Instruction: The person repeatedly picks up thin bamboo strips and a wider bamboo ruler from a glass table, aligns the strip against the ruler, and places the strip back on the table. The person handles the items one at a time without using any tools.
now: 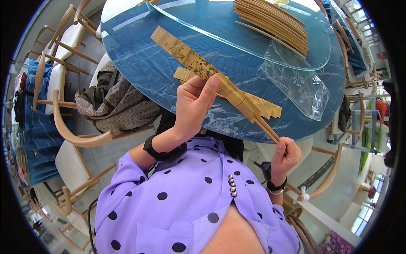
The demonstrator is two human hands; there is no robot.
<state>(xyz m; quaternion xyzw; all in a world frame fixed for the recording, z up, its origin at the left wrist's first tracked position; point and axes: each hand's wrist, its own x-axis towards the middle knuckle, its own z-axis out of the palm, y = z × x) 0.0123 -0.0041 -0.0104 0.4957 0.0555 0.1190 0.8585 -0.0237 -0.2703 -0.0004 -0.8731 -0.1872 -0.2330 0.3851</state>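
currently, the person's left grip [194, 99] is closed around the middle of a long, flat, gold printed paper sleeve [177, 48], thumb on top, while the right grip [286, 155] is pinched shut on the ends of slim, tan wooden chopsticks [267, 129] that stick out of the sleeve's lower right end. the sleeve slants above the near part of a round surface [131, 55] covered in blue, white-veined material. more gold paper sleeves [267, 106] show beneath it; whether they are also held cannot be told. beyond, a bundle of tan wooden chopsticks [270, 23] lies on a clear glass disc [211, 36], with a crumpled transparent plastic bag [302, 91] at its edge.
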